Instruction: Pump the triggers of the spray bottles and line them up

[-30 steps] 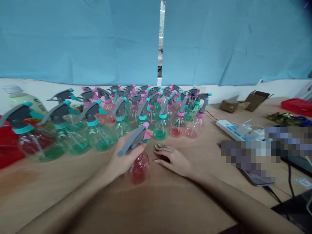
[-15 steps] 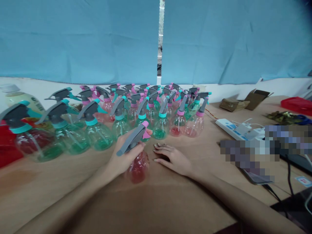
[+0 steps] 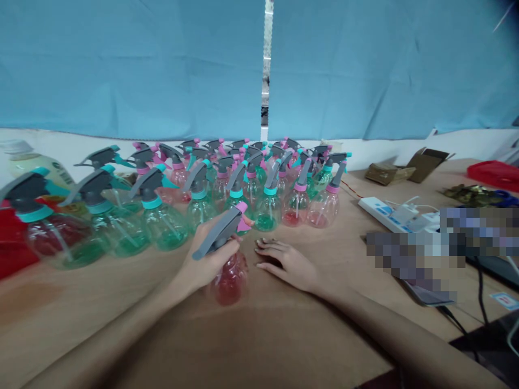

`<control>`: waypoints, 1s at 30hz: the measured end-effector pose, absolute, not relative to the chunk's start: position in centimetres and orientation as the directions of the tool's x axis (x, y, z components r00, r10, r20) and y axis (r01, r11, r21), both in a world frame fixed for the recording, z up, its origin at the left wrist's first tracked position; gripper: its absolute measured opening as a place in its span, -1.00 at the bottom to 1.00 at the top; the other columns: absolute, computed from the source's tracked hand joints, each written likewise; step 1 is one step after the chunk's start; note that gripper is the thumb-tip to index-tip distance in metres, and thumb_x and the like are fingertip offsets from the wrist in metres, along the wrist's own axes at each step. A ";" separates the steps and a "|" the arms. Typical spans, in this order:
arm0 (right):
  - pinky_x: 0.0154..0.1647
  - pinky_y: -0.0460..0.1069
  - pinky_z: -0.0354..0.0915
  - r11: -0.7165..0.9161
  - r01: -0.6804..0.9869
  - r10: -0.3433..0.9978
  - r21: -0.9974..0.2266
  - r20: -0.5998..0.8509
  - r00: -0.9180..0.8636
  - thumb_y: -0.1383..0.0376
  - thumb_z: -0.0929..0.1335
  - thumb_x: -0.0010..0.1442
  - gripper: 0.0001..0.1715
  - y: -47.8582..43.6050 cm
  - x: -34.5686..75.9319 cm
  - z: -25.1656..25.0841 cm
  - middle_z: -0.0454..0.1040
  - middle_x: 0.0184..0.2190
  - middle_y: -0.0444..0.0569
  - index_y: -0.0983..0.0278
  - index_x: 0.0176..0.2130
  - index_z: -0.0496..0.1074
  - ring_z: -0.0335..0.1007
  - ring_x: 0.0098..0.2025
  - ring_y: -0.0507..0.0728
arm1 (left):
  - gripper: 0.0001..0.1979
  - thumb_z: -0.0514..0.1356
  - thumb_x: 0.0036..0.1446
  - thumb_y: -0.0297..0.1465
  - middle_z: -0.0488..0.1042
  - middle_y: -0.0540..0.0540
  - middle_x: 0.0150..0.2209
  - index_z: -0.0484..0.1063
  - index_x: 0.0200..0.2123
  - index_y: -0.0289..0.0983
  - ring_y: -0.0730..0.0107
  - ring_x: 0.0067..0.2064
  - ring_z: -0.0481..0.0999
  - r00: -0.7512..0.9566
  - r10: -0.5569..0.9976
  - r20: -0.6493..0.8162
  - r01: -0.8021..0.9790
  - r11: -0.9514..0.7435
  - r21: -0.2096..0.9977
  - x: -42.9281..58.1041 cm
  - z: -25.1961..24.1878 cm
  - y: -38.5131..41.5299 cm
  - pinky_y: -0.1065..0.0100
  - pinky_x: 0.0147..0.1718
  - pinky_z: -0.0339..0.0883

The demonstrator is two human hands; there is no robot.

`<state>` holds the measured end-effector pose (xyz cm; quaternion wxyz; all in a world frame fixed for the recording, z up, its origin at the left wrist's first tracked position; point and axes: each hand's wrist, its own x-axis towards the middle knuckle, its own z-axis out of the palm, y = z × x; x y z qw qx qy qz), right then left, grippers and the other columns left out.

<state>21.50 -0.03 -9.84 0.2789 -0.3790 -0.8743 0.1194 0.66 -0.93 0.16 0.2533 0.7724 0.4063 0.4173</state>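
Observation:
A pink spray bottle with a grey head and pink nozzle stands on the wooden table before me. My left hand is wrapped round its neck, just below the grey head; the neck itself is hidden by the fingers. To the right, my right hand lies on the tabletop with its fingers stretched out, apart from the bottle and holding nothing. Just behind both hands runs a row of spray bottles, among them a green one and a pink one.
More green spray bottles extend to the left, with several others behind. At the right lie a white power strip, a phone with a cable, a cardboard box and a red bag. A blue cloth covers the wall.
The index finger of my left hand, near the nozzle, has shifted very slightly. The bottle, my right hand and the other things stay where they were.

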 end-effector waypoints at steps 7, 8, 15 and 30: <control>0.20 0.14 0.11 0.696 0.579 0.718 -0.425 0.407 -0.564 0.13 0.21 0.27 -0.58 0.1 21.6 -9.8 0.36 0.08 0.00 0.23 0.05 0.35 0.19 0.17 0.12 | -0.83 0.06 -0.04 -0.39 0.42 0.03 -0.49 0.40 -0.34 -0.20 0.37 -0.44 0.43 0.320 0.830 0.457 0.454 -0.557 0.695 0.5 0.3 -1.0 0.37 -0.46 0.30; 0.20 0.14 0.11 0.698 0.576 0.716 -0.425 0.410 -0.566 0.13 0.21 0.27 -0.58 0.1 21.6 -9.8 0.36 0.08 0.00 0.23 0.05 0.35 0.20 0.16 0.13 | -0.84 0.06 -0.03 -0.38 0.41 0.03 -0.49 0.40 -0.35 -0.20 0.38 -0.45 0.41 0.318 0.828 0.462 0.458 -0.561 0.689 0.5 0.2 -1.0 0.37 -0.47 0.29; 0.20 0.15 0.10 0.694 0.579 0.720 -0.428 0.397 -0.569 0.13 0.21 0.26 -0.57 0.1 21.6 -9.8 0.36 0.09 0.01 0.22 0.06 0.34 0.17 0.18 0.14 | -0.87 0.07 -0.05 -0.40 0.31 0.05 -0.57 0.40 -0.42 -0.19 0.43 -0.54 0.26 0.325 0.813 0.484 0.480 -0.583 0.656 0.4 0.3 -1.0 0.38 -0.56 0.20; 0.20 0.14 0.11 0.695 0.588 0.719 -0.414 0.397 -0.571 0.13 0.21 0.26 -0.57 0.1 21.7 -10.1 0.36 0.09 0.00 0.22 0.06 0.34 0.17 0.19 0.12 | -0.68 0.06 -0.04 -0.44 0.48 -0.01 -0.39 0.46 -0.20 -0.14 0.30 -0.35 0.46 0.309 0.832 0.461 0.454 -0.555 0.697 0.6 0.2 -1.0 0.28 -0.33 0.36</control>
